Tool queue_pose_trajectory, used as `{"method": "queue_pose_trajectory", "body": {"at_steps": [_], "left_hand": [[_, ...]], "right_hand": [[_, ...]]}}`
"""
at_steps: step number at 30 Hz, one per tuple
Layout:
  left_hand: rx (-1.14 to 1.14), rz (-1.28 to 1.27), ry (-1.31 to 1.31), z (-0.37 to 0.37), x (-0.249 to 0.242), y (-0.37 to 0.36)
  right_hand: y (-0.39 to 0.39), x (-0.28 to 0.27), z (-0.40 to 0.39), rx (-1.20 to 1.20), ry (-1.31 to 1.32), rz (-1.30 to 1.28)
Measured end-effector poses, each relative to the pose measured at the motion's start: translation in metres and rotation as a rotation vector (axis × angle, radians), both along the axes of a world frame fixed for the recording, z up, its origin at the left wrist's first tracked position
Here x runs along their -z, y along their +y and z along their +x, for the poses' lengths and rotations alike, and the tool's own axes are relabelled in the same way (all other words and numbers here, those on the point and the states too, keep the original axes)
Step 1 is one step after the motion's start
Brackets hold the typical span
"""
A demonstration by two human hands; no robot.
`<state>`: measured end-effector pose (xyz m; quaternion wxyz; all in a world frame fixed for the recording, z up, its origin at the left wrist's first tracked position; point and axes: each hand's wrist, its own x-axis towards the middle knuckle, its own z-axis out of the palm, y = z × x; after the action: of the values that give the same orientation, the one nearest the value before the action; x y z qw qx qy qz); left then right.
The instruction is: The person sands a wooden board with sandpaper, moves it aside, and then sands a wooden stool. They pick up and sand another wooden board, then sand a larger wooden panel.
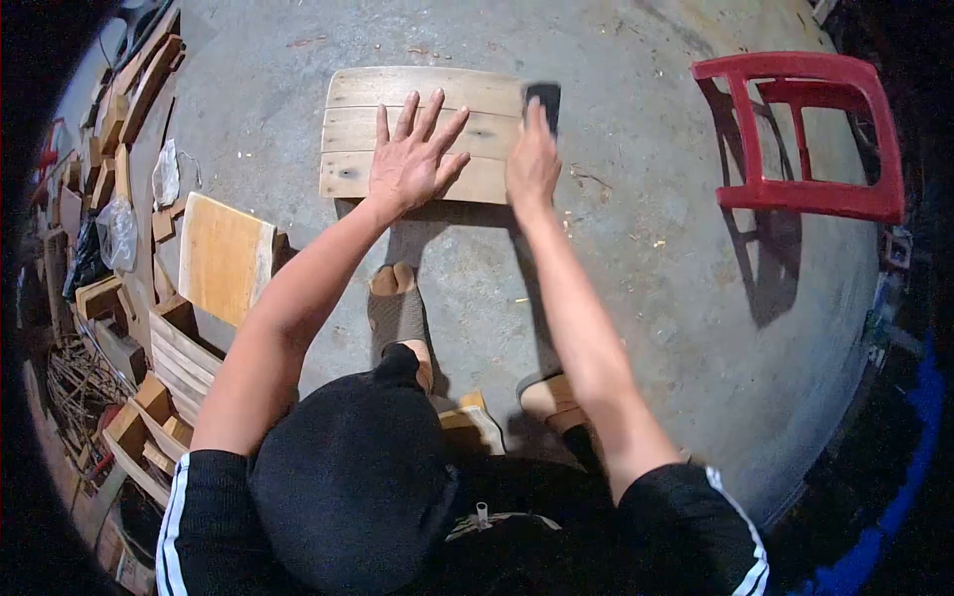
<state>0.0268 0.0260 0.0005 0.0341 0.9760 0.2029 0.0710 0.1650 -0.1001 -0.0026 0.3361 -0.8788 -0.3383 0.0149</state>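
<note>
A slatted wooden board (348, 124), pale with dark knots, lies raised a little above the concrete floor. My left hand (415, 161) rests flat on its middle with the fingers spread. At the board's right end, my right hand (534, 164) grips a black sanding block (546, 107), its fingers laid along it. The block is slightly blurred and overlaps the board's right edge. What supports the board underneath is mostly hidden.
A red plastic stool (730, 129) lies on its side at the right. Wooden boxes (184, 363), a yellowish board (227, 256) and offcuts (124, 179) crowd the left. My feet (397, 308) are just below the board. Debris dots the concrete floor (646, 298).
</note>
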Motion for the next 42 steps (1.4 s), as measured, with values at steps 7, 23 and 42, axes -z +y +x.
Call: {"method": "queue_pose_trajectory", "body": {"at_steps": [7,23,42], "left_hand": [[0.008,0.01,-0.006,-0.001,0.005,0.0],[-0.006,0.003,-0.023,0.0,0.004,0.001],[-0.019,-0.049,-0.042,-0.004,0.001,0.003]], "right_hand": [[-0.078,0.004,-0.082,0.065,0.093,-0.012],[-0.032,0.001,-0.036,-0.072,-0.107,-0.041],[0.035,0.001,0.028,-0.167,-0.155,-0.048]]}}
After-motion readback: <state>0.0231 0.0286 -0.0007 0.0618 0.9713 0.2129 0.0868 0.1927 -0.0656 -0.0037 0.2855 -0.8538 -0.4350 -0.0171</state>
